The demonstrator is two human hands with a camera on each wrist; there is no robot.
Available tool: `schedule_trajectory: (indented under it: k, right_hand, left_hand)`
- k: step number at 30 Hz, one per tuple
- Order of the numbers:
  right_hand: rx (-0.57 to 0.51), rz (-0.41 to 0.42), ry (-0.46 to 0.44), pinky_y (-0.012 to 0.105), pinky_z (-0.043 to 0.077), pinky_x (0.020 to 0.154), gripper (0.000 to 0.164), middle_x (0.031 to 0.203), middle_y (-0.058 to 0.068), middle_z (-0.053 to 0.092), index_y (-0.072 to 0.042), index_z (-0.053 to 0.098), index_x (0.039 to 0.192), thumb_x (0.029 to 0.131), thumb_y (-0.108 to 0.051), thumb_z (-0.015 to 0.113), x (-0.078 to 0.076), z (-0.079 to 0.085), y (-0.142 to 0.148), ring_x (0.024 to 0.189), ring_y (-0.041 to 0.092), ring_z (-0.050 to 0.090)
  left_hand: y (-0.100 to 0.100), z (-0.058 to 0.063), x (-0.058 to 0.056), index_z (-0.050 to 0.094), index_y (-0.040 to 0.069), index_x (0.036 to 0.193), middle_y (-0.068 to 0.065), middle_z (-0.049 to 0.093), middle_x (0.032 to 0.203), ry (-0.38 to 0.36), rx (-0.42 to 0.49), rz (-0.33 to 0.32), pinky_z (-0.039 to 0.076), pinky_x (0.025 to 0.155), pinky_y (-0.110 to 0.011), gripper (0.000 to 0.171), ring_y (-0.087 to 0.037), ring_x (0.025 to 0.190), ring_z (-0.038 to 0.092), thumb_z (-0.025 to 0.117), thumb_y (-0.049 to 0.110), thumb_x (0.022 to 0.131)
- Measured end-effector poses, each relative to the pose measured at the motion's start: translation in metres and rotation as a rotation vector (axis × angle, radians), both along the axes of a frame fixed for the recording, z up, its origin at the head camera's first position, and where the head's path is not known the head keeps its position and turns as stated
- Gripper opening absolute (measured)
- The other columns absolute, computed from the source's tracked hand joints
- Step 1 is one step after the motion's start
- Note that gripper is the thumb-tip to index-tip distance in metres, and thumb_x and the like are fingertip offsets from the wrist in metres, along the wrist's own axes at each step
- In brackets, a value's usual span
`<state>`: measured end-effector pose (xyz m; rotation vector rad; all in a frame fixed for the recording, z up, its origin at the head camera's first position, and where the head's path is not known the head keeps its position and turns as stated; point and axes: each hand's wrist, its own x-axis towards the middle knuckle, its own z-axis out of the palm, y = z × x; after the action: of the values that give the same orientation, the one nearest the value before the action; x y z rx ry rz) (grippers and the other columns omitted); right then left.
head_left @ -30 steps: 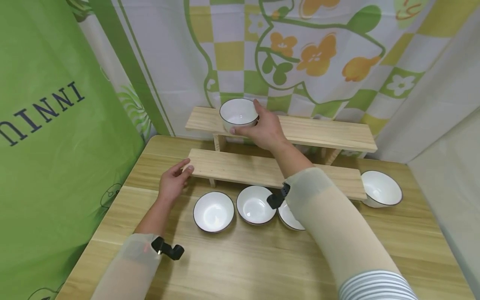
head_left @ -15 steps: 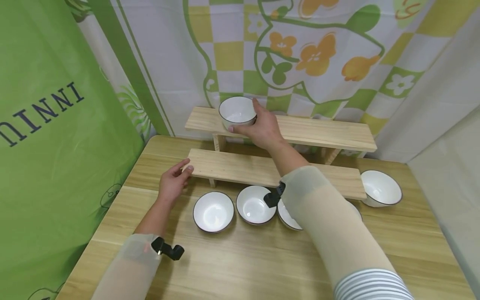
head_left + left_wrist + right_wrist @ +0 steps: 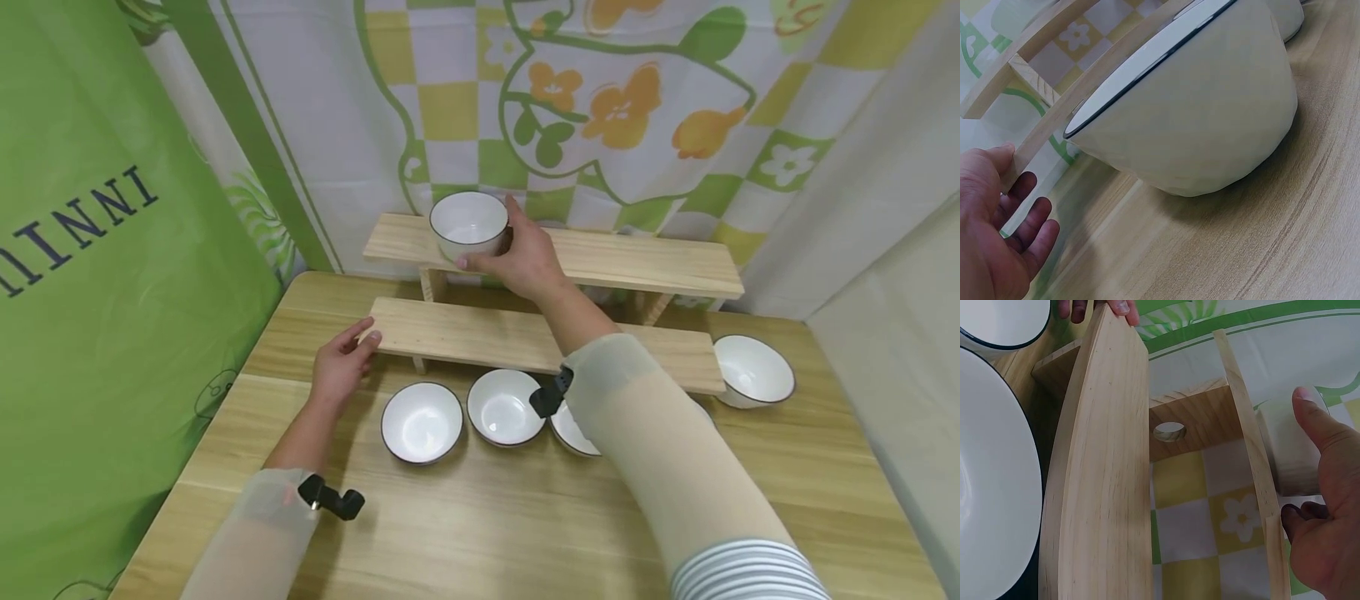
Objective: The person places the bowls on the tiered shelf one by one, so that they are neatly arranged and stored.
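On the left part of the upper wooden shelf stands a white bowl with a dark rim. My right hand holds it from the right side, thumb in front and index finger toward the back. In the right wrist view that bowl shows pale beyond the shelf edge, the thumb lying against it. At the left end of the lower shelf board, my left hand pinches the board's corner. The left wrist view has the thumb above the board and curled fingers below.
Several more white bowls line the table in front of the stand, among them a left one and a middle one; my right forearm partly covers others. Another bowl stands by the stand's right end. A patterned cloth hangs behind.
The bowl on the upper shelf has shifted very slightly left, and its rim shows a little more clear of my right index finger. My left hand stays at the board's end. The view moved slightly.
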<state>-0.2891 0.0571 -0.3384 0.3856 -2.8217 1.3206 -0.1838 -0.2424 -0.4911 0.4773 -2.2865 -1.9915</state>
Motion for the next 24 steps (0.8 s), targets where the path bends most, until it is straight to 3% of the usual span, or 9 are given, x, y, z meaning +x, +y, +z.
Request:
schedule_trajectory:
  k: [9, 18, 24]
  right_hand:
    - [-0.004, 0.001, -0.002, 0.036, 0.042, 0.115, 0.126, 0.162, 0.01, 0.042, -0.012, 0.017, 0.167, 0.075, -0.053, 0.092, 0.005, -0.001, 0.01, 0.143, 0.027, 0.048]
    - [-0.086, 0.003, -0.052, 0.031, 0.041, 0.115, 0.123, 0.166, 0.009, 0.034, -0.018, 0.016, 0.168, 0.077, -0.051, 0.092, 0.019, 0.0, 0.024, 0.146, 0.026, 0.043]
    - [-0.174, 0.018, -0.057, 0.029, 0.039, 0.116, 0.119, 0.167, 0.006, 0.034, -0.018, 0.019, 0.167, 0.078, -0.048, 0.092, 0.03, -0.001, 0.036, 0.148, 0.024, 0.04]
  left_hand:
    - [-0.006, 0.002, -0.001, 0.065, 0.021, 0.143, -0.007, 0.07, 0.116, -0.015, -0.015, -0.009, 0.056, 0.068, -0.021, 0.053, -0.015, 0.091, 0.067, 0.077, 0.041, 0.095]
    - [-0.014, 0.009, -0.002, 0.062, 0.014, 0.145, -0.016, 0.067, 0.127, -0.049, -0.013, -0.01, 0.061, 0.078, -0.031, 0.049, -0.027, 0.101, 0.069, 0.074, 0.029, 0.099]
    - [-0.02, 0.003, -0.001, 0.064, 0.02, 0.144, -0.01, 0.069, 0.124, -0.038, -0.011, 0.004, 0.06, 0.078, -0.027, 0.053, -0.022, 0.101, 0.069, 0.076, 0.039, 0.096]
